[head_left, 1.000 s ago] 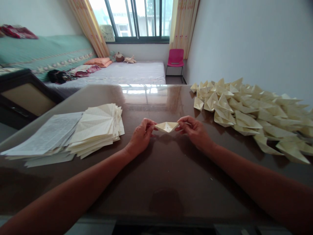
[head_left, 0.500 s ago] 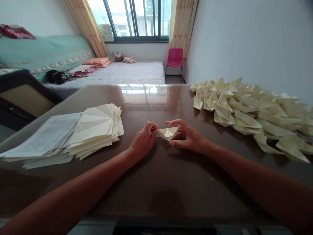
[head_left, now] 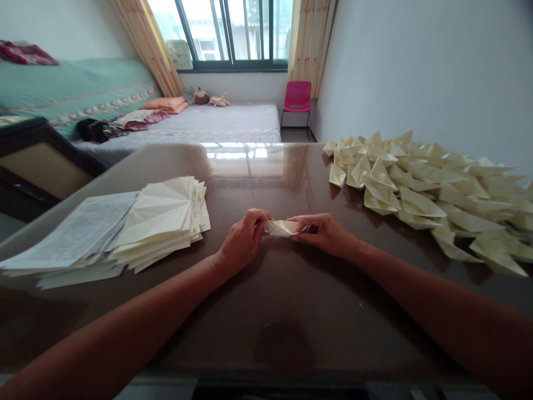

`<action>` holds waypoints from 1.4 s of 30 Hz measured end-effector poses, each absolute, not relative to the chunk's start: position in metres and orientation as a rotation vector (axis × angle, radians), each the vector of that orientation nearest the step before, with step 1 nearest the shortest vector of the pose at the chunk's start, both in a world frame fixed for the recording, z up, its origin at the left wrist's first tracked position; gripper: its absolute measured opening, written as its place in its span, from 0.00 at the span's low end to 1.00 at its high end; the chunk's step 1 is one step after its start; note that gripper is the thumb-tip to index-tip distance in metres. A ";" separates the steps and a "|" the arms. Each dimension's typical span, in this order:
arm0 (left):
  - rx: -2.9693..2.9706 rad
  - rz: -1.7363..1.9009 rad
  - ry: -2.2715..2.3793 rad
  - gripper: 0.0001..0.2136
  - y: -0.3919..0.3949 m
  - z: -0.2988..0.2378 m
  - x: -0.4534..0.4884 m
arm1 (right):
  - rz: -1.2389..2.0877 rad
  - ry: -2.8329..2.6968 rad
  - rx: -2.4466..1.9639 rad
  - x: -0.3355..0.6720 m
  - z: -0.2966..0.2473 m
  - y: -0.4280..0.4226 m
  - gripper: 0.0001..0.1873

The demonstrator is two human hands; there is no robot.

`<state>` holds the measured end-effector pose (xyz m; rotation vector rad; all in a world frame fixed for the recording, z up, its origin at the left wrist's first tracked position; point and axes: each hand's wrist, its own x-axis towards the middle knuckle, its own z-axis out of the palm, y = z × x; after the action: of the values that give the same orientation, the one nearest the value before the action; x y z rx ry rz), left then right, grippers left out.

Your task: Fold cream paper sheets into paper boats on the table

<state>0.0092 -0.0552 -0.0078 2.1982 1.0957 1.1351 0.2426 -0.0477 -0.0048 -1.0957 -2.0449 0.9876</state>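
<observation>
A small folded cream paper piece (head_left: 282,227) is held between both hands just above the glossy brown table (head_left: 266,311). My left hand (head_left: 244,239) pinches its left end with closed fingers. My right hand (head_left: 325,233) pinches its right end, fingers pressed together. The paper looks flattened and narrow between the fingertips.
A fanned stack of creased cream sheets (head_left: 166,219) lies to the left, beside printed pages (head_left: 79,230). A big heap of folded paper shapes (head_left: 425,189) covers the table's right side. Beyond the table are a bed (head_left: 216,125), a pink chair (head_left: 297,100) and a window (head_left: 233,30).
The paper piece, spread open like a boat a second ago, has been turned and pressed flatter. My right hand closed from a loose cupping hold to a pinch; both hands dropped slightly toward me.
</observation>
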 end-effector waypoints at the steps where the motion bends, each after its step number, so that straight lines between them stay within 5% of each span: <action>1: 2.217 1.156 1.068 0.01 -0.055 -0.008 0.008 | 1.047 -2.004 -1.096 0.243 -0.005 -0.047 0.10; 9: 2.500 0.944 0.925 0.14 -0.052 -0.006 0.006 | 0.446 -2.248 -1.026 0.244 -0.005 -0.050 0.02; 14: 2.447 0.874 0.925 0.09 -0.050 -0.012 0.007 | 0.381 -2.313 -0.982 0.243 -0.006 -0.052 0.03; 34: 2.132 0.935 1.221 0.12 -0.057 -0.008 0.016 | 1.181 -1.910 -1.183 0.240 0.001 -0.050 0.15; 42: 2.280 0.974 1.111 0.13 -0.061 -0.009 0.017 | 1.109 -2.162 -1.127 0.236 0.007 -0.056 0.13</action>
<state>0.0173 -0.0608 -0.0087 2.2796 1.1109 0.9740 0.2357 -0.0564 0.0073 -1.1266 -2.1623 1.1088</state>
